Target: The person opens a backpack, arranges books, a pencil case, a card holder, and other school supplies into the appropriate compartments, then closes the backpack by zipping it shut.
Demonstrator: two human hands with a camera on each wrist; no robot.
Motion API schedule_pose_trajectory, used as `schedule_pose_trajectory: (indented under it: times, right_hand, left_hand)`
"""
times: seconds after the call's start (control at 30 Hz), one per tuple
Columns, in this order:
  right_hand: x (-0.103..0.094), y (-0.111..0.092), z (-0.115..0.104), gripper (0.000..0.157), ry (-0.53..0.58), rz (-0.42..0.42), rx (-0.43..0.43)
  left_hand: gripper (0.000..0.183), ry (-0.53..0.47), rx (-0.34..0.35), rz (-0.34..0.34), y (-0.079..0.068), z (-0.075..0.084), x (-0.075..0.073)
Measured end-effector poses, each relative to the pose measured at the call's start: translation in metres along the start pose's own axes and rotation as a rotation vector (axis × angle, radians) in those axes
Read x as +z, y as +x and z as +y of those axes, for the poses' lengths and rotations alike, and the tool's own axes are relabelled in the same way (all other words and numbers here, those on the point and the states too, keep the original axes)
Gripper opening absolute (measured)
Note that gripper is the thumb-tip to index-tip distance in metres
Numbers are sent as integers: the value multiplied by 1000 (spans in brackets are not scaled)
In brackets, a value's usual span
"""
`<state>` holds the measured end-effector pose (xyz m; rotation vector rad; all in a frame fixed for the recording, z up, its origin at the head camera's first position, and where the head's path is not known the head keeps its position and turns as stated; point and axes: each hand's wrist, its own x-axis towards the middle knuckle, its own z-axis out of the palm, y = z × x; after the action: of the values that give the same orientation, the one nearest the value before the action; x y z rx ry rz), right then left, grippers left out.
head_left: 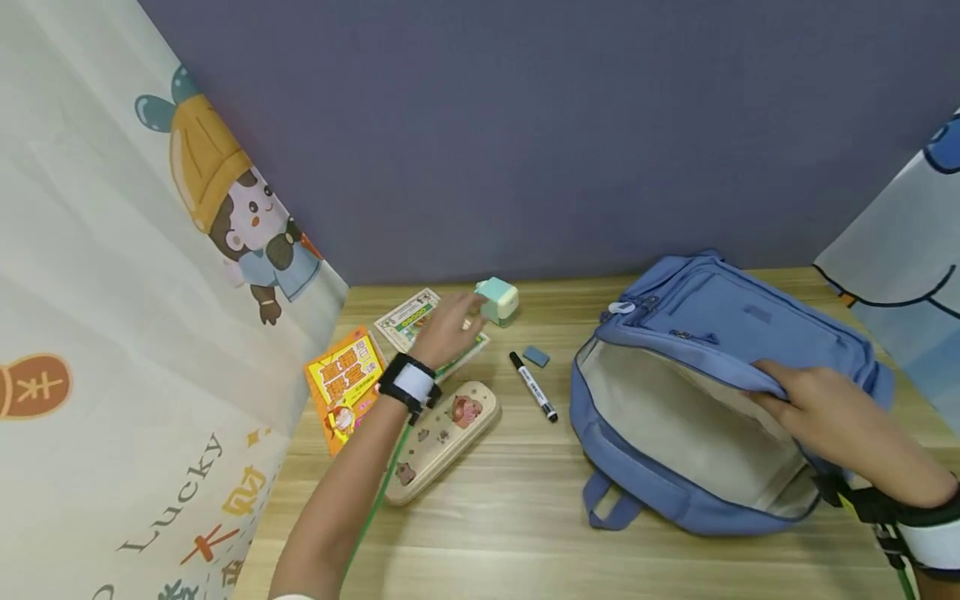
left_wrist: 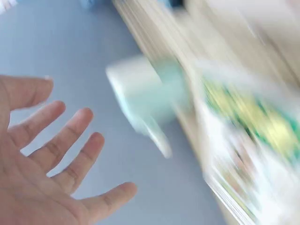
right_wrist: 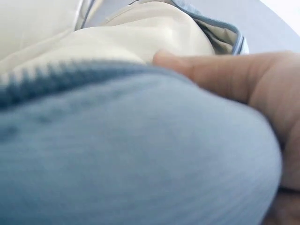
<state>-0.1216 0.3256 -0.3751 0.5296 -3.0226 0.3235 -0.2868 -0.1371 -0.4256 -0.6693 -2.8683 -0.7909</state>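
My left hand [head_left: 444, 330] hovers over a green-and-white booklet [head_left: 410, 320], its fingertips near a mint-and-cream desktop pencil sharpener [head_left: 498, 301]. In the left wrist view the fingers are spread with nothing in them, and the blurred sharpener [left_wrist: 147, 89] appears apart from them. On the right lies a blue backpack [head_left: 757, 325] with its main compartment unzipped, showing a pale lining. The right hand [head_left: 821, 417] grips the upper edge of that opening. From the right wrist, the thumb lies inside the zippered rim [right_wrist: 108, 70]; the other fingers are mostly hidden behind the blue fabric.
An orange-and-yellow booklet [head_left: 347, 375] lies at the left, beside a cream pencil case [head_left: 457, 425] with cartoon prints. Between the case and the backpack are a black-and-white marker [head_left: 534, 387] and a small blue eraser [head_left: 536, 356]. A dark panel [head_left: 525, 167] stands behind the wooden table [head_left: 510, 517].
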Motion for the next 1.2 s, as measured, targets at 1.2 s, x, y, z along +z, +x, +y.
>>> schedule_pose_trajectory:
  times: [1.2]
  right_hand:
    - [-5,3,9,27,12,15,40]
  left_hand:
    - [107,-184,-1156,9,-116,-171,-43]
